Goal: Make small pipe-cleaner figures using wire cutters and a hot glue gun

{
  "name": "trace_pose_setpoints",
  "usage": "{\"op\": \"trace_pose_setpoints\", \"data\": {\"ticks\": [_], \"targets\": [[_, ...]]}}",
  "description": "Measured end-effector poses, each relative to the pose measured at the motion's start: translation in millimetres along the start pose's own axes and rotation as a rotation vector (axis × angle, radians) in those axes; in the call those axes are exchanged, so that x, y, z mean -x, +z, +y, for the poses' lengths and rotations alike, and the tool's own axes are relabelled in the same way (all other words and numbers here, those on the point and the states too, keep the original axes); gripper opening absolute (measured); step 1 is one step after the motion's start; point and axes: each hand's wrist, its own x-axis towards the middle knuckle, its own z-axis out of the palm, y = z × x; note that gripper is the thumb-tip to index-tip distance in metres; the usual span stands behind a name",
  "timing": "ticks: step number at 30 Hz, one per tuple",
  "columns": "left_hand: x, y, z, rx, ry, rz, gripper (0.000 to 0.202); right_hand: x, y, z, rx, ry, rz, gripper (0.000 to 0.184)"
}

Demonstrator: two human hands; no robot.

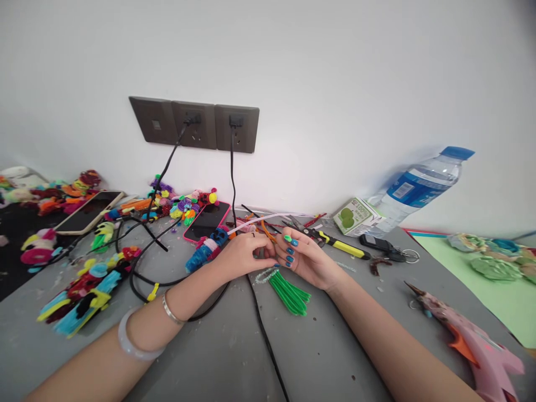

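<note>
My left hand (247,255) is closed in a pinch, its fingertips close to those of my right hand; what it holds, if anything, is hidden. Between the thumb and fingers of my right hand (307,258) is a small bright-green piece (287,238), apparently a coiled bit of pipe cleaner. Just below both hands lies a bundle of green pipe cleaners (291,293) on the grey table (326,357). A silvery tinsel strand (266,276) curls at the bundle's upper end. Left of my left hand rests a blue fuzzy figure (201,254), partly covered by the wrist.
A pink glue gun (473,340) lies at right, near a black key fob (383,245). Yellow-black pliers (343,247), a juice box (355,216) and a leaning bottle (422,187) stand behind. Black cables (266,329), phones (209,219) and several fuzzy figures (87,290) spread leftward.
</note>
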Motion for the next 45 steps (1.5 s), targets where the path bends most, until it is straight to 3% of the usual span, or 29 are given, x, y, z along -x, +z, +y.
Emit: {"op": "trace_pose_setpoints", "data": {"ticks": [11,24,29,33,37,41,45], "targets": [[0.3,-1.2,1.9,-0.051,0.15,-0.029,0.012,-1.5,1.3,1.6,0.068,-0.028,0.094,0.021],[-0.2,-4.1,4.9,-0.011,0.105,0.118,0.011,-4.4,-4.0,4.8,0.106,-0.154,0.222,0.019],[1.1,-5.1,5.7,-0.025,0.056,0.143,0.025,-4.8,-5.7,6.7,0.184,-0.172,0.285,0.023],[1.0,-4.1,3.7,0.002,0.04,0.195,0.008,-5.3,-8.4,7.9,0.208,-0.188,0.311,0.023],[0.5,-4.3,5.8,-0.161,0.206,0.223,0.027,-6.6,-8.5,6.6,0.18,-0.197,0.345,0.025],[2.5,-5.0,15.5,-0.437,0.462,0.13,0.032,-6.7,-6.7,4.0,0.122,-0.175,0.383,0.029],[6.6,-3.2,25.9,-0.567,0.62,0.079,0.038,-6.4,-9.2,4.6,0.104,-0.163,0.412,0.029]]}}
